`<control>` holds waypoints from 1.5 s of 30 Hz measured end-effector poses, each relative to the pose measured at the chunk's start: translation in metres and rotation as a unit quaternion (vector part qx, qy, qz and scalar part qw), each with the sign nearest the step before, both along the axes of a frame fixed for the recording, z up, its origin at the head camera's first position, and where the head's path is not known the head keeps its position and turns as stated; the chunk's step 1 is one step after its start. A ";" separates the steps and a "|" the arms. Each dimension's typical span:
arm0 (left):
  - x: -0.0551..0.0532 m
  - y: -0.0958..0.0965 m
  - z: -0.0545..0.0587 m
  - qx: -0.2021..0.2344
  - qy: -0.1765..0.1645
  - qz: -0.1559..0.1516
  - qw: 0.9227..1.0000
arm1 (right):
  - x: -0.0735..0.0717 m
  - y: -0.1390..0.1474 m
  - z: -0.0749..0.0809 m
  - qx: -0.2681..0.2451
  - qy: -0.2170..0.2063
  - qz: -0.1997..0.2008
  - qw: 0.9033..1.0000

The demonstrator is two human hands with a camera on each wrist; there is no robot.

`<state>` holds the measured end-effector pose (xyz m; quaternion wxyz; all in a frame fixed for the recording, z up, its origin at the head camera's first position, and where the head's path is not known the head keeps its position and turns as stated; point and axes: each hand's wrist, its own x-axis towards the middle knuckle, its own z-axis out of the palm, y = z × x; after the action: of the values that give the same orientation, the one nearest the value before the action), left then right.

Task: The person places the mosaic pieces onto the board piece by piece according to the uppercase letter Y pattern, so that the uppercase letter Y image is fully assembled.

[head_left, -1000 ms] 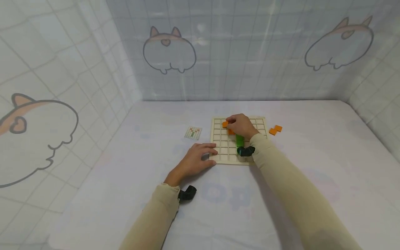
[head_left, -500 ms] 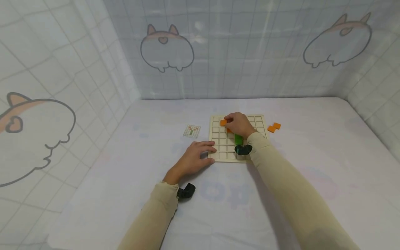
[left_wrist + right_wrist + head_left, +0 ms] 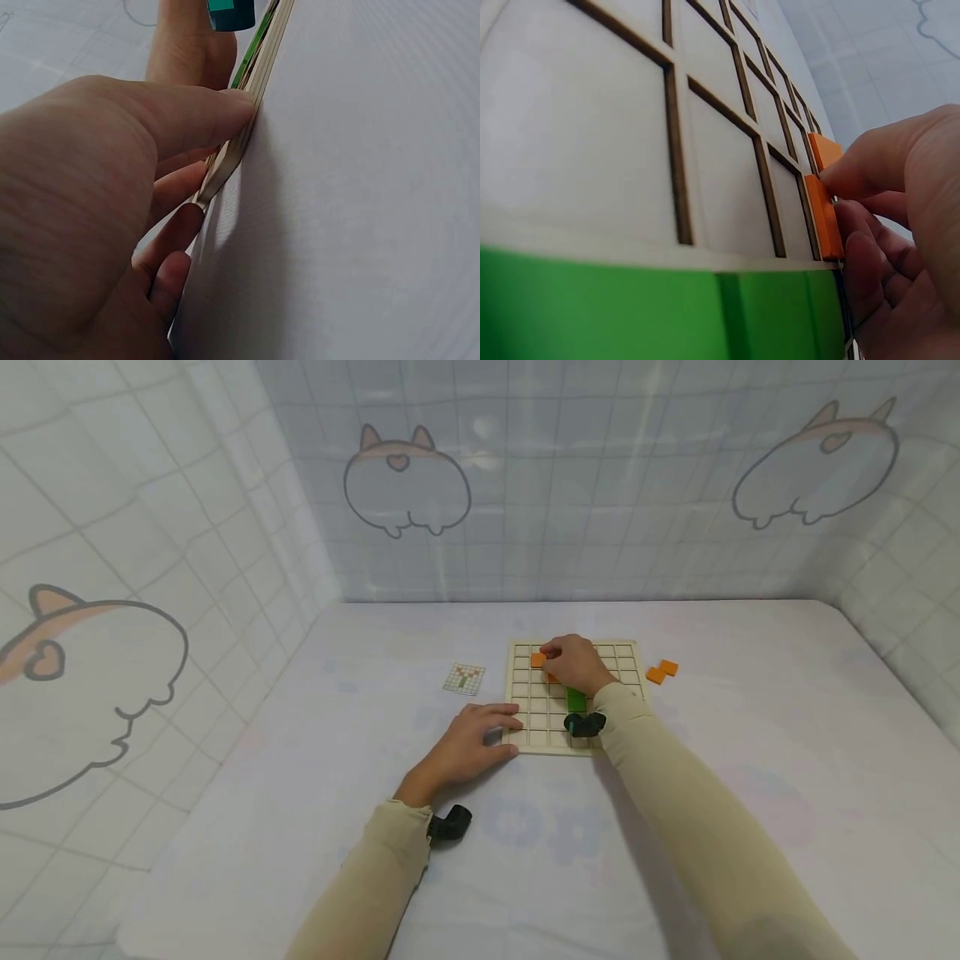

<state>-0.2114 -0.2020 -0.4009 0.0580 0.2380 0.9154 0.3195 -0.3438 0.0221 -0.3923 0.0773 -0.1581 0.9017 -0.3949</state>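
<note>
My one board (image 3: 537, 722) showed two orange tiles (image 3: 537, 660), at least two green tiles (image 3: 615, 311); left of it, one card (image 3: 464, 678); right, two loose tiles (image 3: 656, 676).

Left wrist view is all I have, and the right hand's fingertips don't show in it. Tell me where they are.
Observer: The right wrist view shows the right hand with its thumb tip at two orange tiles on the grid board.
Operator: Locate any tiles off the board.
Observer: Two loose orange tiles lie right of it in the head view.
Operator: Now report the board's left side.
Observer: A patterned card lies there, apart from the board.
</note>
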 end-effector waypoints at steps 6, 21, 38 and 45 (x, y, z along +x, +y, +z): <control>0.001 0.000 0.001 0.003 0.003 -0.001 1.000 | 0.002 0.000 0.000 0.000 0.004 -0.004 1.000; -0.001 0.001 -0.002 0.005 0.013 -0.011 1.000 | 0.003 0.013 -0.005 -0.123 -0.061 -0.037 0.990; 0.001 0.001 0.001 0.002 -0.002 0.011 1.000 | 0.031 0.091 0.026 -0.256 -0.054 -0.128 0.957; 0.002 -0.002 0.001 0.000 -0.010 0.010 1.000 | 0.041 0.127 0.023 -0.218 -0.042 -0.176 0.959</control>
<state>-0.2098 -0.2036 -0.3999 0.0638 0.2261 0.9170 0.3223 -0.3027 0.1493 -0.3696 0.0078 0.0066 0.8030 -0.5958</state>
